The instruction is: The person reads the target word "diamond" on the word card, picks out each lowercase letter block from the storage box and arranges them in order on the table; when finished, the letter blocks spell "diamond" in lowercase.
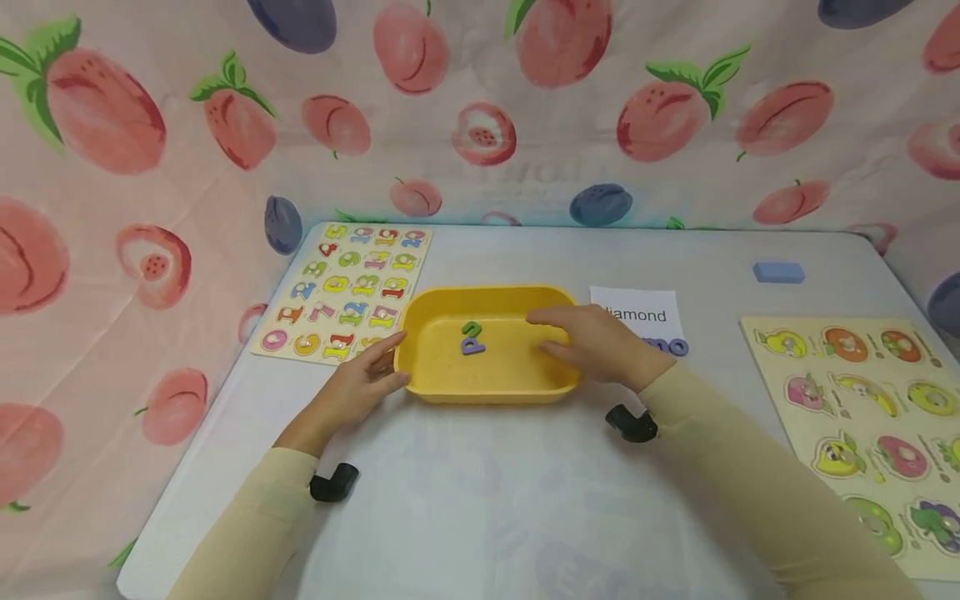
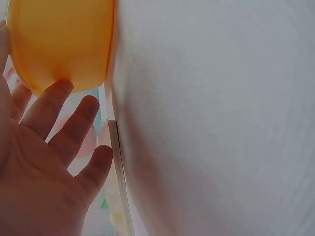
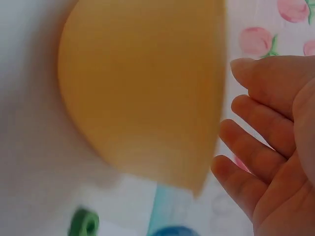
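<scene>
A yellow plastic tray (image 1: 487, 398) stands mid-table with a green letter (image 1: 471, 329) and a purple letter P (image 1: 472, 346) inside. My left hand (image 1: 358, 387) is at its left end, fingers spread; in the left wrist view a fingertip touches the tray's outer wall (image 2: 61, 39). Over the right end reaches my right hand (image 1: 596, 337), holding nothing, with loosely bent fingers above the tray. Behind it lies a white card (image 1: 637, 304) printed "diamond", partly covered by the hand. Purple letters (image 1: 677, 347) lie along the card's lower edge, some hidden.
A wooden number puzzle board (image 1: 348, 287) lies at the back left, close to my left hand. On the right is a fruit puzzle board (image 1: 840, 425). A blue block (image 1: 778, 272) sits at the back right. Fruit-print cloth (image 1: 540, 167) hangs behind the table.
</scene>
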Tool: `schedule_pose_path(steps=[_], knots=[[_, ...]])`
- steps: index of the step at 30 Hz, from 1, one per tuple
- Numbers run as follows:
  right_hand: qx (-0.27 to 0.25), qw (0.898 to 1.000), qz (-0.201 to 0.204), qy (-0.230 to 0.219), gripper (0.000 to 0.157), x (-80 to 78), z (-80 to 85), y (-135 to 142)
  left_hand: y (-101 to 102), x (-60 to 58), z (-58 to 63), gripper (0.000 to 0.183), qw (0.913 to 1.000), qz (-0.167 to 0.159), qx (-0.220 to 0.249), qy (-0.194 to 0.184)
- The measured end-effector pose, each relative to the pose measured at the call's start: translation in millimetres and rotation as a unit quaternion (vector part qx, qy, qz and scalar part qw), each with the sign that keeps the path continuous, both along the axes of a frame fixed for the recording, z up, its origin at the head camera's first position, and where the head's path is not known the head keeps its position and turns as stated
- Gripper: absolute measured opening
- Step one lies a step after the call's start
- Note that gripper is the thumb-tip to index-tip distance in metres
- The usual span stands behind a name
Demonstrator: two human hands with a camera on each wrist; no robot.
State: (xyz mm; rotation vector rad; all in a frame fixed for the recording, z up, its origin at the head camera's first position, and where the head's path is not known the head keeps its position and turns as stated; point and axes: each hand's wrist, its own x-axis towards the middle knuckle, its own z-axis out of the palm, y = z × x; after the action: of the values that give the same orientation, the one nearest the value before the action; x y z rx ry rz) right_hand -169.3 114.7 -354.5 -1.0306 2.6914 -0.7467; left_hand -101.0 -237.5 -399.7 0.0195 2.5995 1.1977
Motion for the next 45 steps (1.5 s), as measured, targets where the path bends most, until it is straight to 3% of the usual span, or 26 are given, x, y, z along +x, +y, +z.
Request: schedule_pose_path(steps=[5,12,22,45], knots=[[0.006,1.000,-0.004,-0.017,0.040,-1.8,-7.8,-22,0,0.6,-1.4,0.072,1.0000,0.002,0.004,-0.003],[0.027,0.999,0.016,-0.007,0.040,-5.7,-16.8,-46,0,1.2,-2.3,0.072,0.9999,0.003,0.012,0.001],[0.041,0.998,0.025,-0.039,0.039,-11.8,-26.4,-74,-1,1.8,-3.0,0.071,0.9999,0.004,0.013,0.001],[0.096,0.993,0.012,-0.072,0.042,-27.8,-39.6,-88,-1,-1.0,-2.7,0.072,1.0000,0.002,0.004,0.004]])
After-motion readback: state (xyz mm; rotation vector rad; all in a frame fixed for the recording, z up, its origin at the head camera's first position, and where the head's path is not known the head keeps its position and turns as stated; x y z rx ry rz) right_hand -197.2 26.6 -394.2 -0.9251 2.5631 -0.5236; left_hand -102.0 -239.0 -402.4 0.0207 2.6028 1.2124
